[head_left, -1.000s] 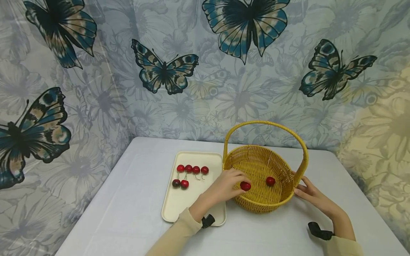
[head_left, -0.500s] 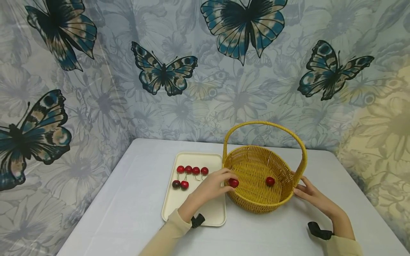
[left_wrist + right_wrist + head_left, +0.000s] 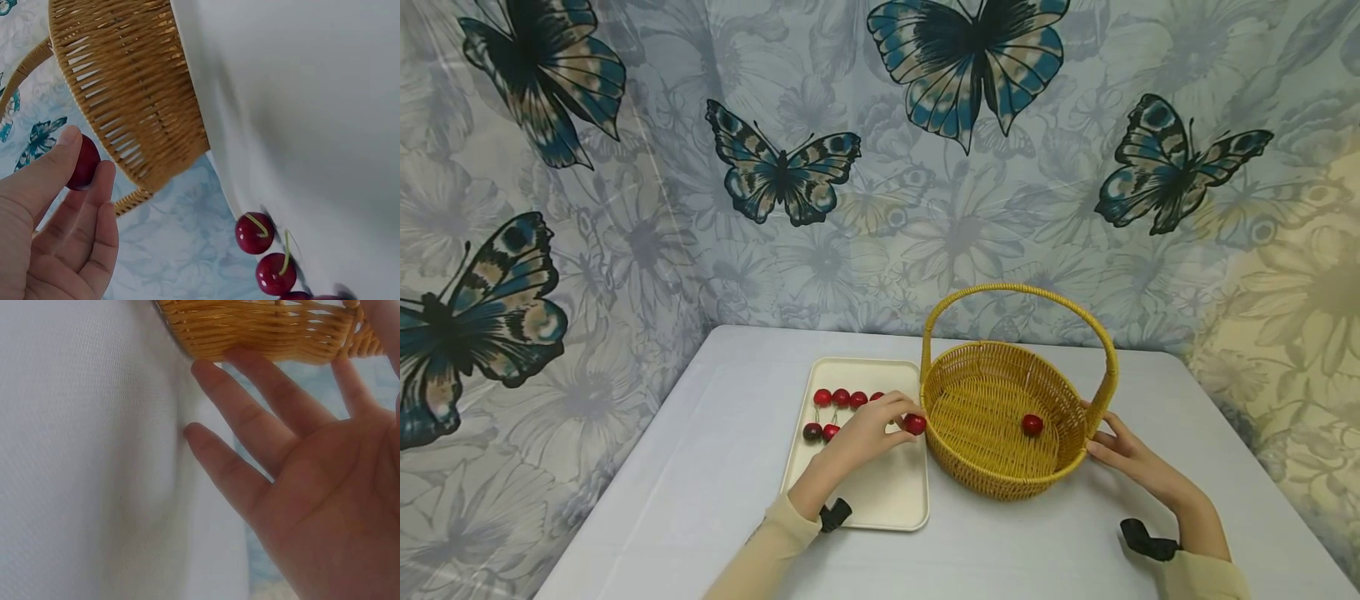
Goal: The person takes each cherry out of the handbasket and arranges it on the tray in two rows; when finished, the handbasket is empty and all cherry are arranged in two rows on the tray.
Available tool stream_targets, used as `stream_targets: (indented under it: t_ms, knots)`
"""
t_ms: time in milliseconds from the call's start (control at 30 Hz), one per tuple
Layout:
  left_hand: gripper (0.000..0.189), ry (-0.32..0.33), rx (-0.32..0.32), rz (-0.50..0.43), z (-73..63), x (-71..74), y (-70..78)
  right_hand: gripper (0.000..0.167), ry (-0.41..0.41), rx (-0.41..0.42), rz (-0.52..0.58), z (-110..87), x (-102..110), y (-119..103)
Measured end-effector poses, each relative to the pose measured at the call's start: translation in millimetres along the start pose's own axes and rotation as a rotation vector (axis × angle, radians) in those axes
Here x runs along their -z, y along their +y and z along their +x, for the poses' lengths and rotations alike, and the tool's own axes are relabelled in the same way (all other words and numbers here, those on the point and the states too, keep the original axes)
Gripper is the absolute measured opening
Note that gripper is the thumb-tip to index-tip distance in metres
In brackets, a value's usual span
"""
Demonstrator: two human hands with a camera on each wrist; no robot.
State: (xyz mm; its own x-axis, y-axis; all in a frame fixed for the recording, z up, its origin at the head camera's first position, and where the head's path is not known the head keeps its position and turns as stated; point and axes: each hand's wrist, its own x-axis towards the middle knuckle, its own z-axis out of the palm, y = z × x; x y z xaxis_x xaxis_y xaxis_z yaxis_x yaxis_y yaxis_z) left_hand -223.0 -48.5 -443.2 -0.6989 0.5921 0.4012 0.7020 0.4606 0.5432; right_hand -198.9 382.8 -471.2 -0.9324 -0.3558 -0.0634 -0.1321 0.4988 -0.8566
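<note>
My left hand [image 3: 867,429] pinches a dark red cherry [image 3: 914,424] between thumb and fingertips, above the right edge of the cream tray [image 3: 887,508] and just left of the basket rim. In the left wrist view the same cherry [image 3: 85,164] shows no stem. Several cherries [image 3: 841,398] lie in a row on the tray with two below them, partly behind my hand. One cherry [image 3: 1032,425] lies inside the yellow wicker basket [image 3: 977,479]. My right hand [image 3: 1138,467] touches the basket's right side by the handle base, its fingers spread and fairly straight in the right wrist view.
The basket's tall arched handle [image 3: 1022,288] rises over its opening. Tray and basket stand side by side on a white-covered table [image 3: 700,467]. A butterfly-patterned cloth [image 3: 962,225] hangs behind. Each wrist wears a black device [image 3: 1150,542].
My left hand has moved left with the cherry, from over the basket, past its rim, to above the tray's right edge. My right hand stays at the basket's side.
</note>
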Motion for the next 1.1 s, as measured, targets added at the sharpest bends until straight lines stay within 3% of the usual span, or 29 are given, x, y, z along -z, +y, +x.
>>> stream_targets:
  t_ms: [333, 600, 833, 1100]
  knots:
    - [0.031, -0.046, 0.06, 0.011, -13.0, 9.2, -12.8, 0.064, -0.008, 0.01, 0.001, 1.4, 0.4, 1.0]
    - [0.033, -0.091, 0.167, 0.051, -23.0, 20.2, -22.5, 0.063, -0.01, 0.009, -0.009, 2.5, 1.0, -1.0]
    - [0.032, -0.074, 0.189, 0.177, -28.0, 28.8, -30.2, 0.062, -0.01, 0.025, 0.005, 3.0, 1.0, -1.1]
    - [0.031, -0.054, 0.25, 0.229, -32.8, 33.4, -41.6, 0.064, -0.017, 0.012, 0.003, 2.6, 0.4, -2.5]
